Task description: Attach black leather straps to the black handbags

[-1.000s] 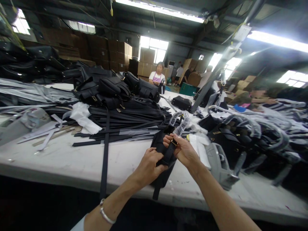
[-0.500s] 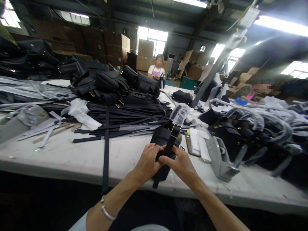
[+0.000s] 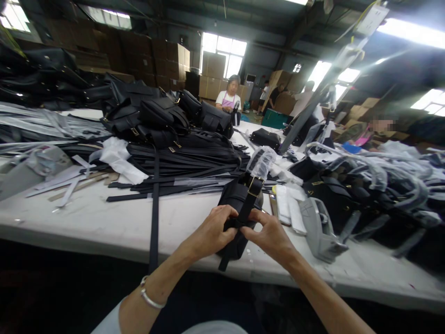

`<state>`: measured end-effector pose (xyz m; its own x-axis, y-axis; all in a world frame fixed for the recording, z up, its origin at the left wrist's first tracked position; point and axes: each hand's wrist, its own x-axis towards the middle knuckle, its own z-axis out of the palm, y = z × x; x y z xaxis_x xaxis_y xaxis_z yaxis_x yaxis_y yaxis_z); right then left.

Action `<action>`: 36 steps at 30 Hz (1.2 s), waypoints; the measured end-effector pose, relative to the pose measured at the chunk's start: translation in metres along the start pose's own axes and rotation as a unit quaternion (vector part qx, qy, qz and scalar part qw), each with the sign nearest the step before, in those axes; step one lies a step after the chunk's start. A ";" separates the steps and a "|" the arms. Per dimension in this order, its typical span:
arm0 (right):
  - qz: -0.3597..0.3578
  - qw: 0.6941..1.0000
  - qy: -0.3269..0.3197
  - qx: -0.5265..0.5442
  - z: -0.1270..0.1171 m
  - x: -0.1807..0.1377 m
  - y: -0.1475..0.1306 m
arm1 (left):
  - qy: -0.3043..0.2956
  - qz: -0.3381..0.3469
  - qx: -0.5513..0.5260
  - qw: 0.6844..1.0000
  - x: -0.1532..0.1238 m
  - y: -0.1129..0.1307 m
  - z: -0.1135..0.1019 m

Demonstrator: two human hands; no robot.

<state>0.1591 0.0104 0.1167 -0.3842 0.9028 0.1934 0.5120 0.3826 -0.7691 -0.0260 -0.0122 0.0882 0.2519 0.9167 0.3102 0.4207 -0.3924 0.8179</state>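
A black handbag (image 3: 231, 197) stands on the white table in front of me, its handle wrapped in clear plastic (image 3: 262, 162). A black strap (image 3: 248, 204) runs down over the bag from a gold buckle (image 3: 256, 185), and its free end hangs low near the table edge. My left hand (image 3: 219, 229) pinches the strap from the left, thumb and fingers closed. From the right, my right hand (image 3: 266, 229) grips the same strap between thumb and fingers. The two thumbs nearly meet over it. What lies under the fingertips is hidden.
Many black straps (image 3: 194, 160) lie beyond, under piled black bags (image 3: 156, 113). A grey tape dispenser (image 3: 321, 232) stands right, beside white strips (image 3: 290, 208) and wrapped-handle bags (image 3: 333, 195). One long strap (image 3: 155, 213) hangs over the table edge. A co-worker (image 3: 229, 97) sits across.
My hands have shifted slightly on the strap, the right thumb drawing back to the right. The bag stays in place, and the view has tilted a little.
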 end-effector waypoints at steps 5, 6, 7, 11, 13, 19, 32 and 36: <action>-0.010 0.999 0.021 -0.029 0.004 -0.001 -0.004 | 0.026 -0.011 0.005 1.000 0.001 0.004 0.002; -0.017 0.999 0.025 -0.033 0.004 -0.002 -0.003 | 0.030 -0.012 0.005 0.999 0.001 0.005 0.003; -0.025 0.999 0.029 -0.037 0.005 -0.002 -0.003 | 0.033 -0.012 0.004 0.999 0.002 0.006 0.004; -0.054 0.996 0.046 -0.052 0.008 -0.004 0.004 | 0.039 -0.021 0.005 0.999 0.002 0.007 0.009; -0.062 0.995 0.052 -0.057 0.010 -0.005 0.008 | 0.042 -0.028 0.004 0.999 0.001 0.007 0.011; -0.029 0.999 -0.001 0.017 0.001 -0.005 0.009 | 0.007 -0.012 0.013 1.000 0.001 0.008 0.005; 0.033 0.916 0.008 0.399 -0.045 0.029 -0.036 | -0.033 -0.014 -0.055 0.998 0.005 0.038 -0.024; 0.003 0.969 0.026 0.246 -0.046 0.020 -0.049 | 0.034 0.019 -0.176 0.984 0.024 0.059 -0.021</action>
<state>0.1617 0.0191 0.1868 -0.3358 0.9185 0.2087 0.0805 0.2488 -0.9652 -0.0134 -0.0115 0.1540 0.1976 0.9096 0.3655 0.0813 -0.3868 0.9186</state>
